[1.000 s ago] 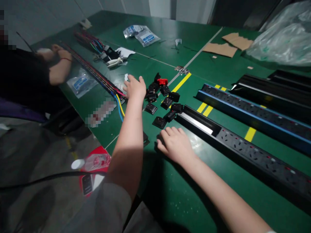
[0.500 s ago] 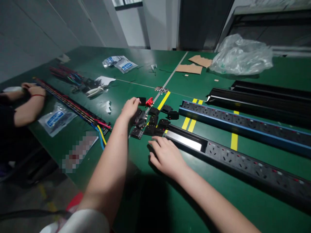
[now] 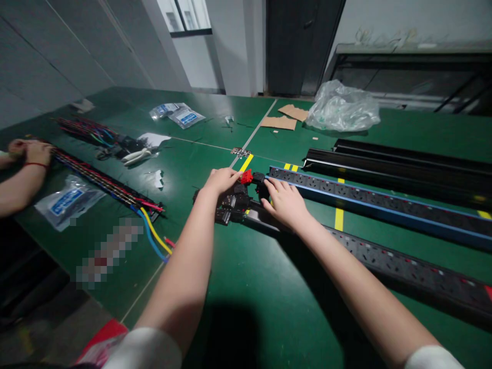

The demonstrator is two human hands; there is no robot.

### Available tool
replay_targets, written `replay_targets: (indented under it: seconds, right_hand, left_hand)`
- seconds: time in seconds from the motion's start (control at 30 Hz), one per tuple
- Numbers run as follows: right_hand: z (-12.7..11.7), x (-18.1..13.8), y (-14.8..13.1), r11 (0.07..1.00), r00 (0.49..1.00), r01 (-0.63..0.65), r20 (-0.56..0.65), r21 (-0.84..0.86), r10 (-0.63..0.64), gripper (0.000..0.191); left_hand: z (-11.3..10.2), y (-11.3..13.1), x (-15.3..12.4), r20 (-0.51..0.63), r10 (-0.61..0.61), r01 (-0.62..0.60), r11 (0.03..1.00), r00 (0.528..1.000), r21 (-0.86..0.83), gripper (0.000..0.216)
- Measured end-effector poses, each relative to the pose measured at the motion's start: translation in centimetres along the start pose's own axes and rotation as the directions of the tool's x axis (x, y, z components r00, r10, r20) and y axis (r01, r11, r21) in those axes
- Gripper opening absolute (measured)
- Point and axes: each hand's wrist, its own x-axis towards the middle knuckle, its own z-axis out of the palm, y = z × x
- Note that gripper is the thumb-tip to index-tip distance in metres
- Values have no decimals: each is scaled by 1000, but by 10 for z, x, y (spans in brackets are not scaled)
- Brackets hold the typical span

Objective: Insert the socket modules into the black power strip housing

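Note:
My left hand point(image 3: 223, 182) reaches over the left side of a pile of black socket modules point(image 3: 234, 202). Its outstretched fingertips meet a red socket module point(image 3: 246, 177), and the hand covers part of the pile. On the pile's right side, my right hand point(image 3: 286, 202) lies with fingers stretched and spread, the tips against a black module point(image 3: 263, 187). Beneath that hand runs a black power strip housing point(image 3: 384, 256) with a row of sockets, its near end partly hidden. Just beyond, a blue-edged socket strip point(image 3: 369, 202) lies alongside.
Black metal profiles point(image 3: 384, 164) lie at the right. Clear plastic point(image 3: 342, 107) and cardboard pieces point(image 3: 279, 123) sit farther back. To the left are a wired strip point(image 3: 103, 174), blue and yellow wires point(image 3: 154, 241), a silver bag point(image 3: 65, 202) and another person's hands point(image 3: 33, 154).
Both hands have moved toward the pile's right side, and the red module has shifted right. My right hand has gone forward onto the modules. The camera view has shifted too.

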Motion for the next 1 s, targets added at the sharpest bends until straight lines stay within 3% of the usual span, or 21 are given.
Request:
replay_targets:
  seconds: [0.07, 0.1, 0.17, 0.2, 0.23, 0.3, 0.43, 0.53, 0.6, 0.73, 0.87, 1.0]
  right_hand:
    - [9, 26, -5, 999, 1000, -21, 21, 34, 20, 60]
    - [14, 37, -9, 998, 998, -51, 35, 48, 50, 60]
    - [20, 54, -18, 993, 994, -100, 43, 66, 98, 54]
    - [22, 58, -23, 992, 994, -109, 40, 71, 106, 51]
    - [23, 60, -27, 991, 993, -111, 38, 78, 108, 49]
    - [22, 56, -33, 991, 995, -92, 41, 97, 88, 46]
    - [13, 12, -35, 991, 999, -49, 26, 124, 46, 45]
    - [10, -41, -34, 988, 990, -79, -102, 132, 93, 47]
    - [14, -76, -35, 989, 983, -112, -133, 99, 125, 46]
    - [28, -116, -36, 989, 969, -143, -198, 28, 145, 32]
    - [38, -123, -32, 987, 961, -162, -226, 10, 160, 29]
    - [41, -123, -29, 988, 955, -154, -254, 8, 151, 29]
  left_hand:
    - [-4, 11, -24, -213, -153, 146, 988, 965, -48, 49]
    - [-2, 18, -38, -349, -269, 249, 963, 898, -102, 48]
    - [8, 33, -68, -505, -539, 483, 839, 674, -249, 49]
    - [16, 40, -82, -506, -646, 565, 757, 571, -329, 54]
    - [25, 47, -94, -478, -703, 601, 705, 526, -377, 58]
    - [44, 59, -115, -479, -650, 564, 756, 590, -332, 54]
    - [67, 72, -143, -657, -420, 408, 894, 626, -183, 48]
    - [72, 71, -155, -592, -315, 292, 946, 741, -138, 45]
    - [72, 70, -159, -555, -238, 213, 971, 797, -111, 46]
    - [62, 71, -157, -468, -273, 244, 962, 841, -121, 40]
    - [45, 69, -152, -369, -145, 131, 989, 918, -63, 28]
    - [40, 59, -149, -356, -63, 36, 996, 932, -83, 24]
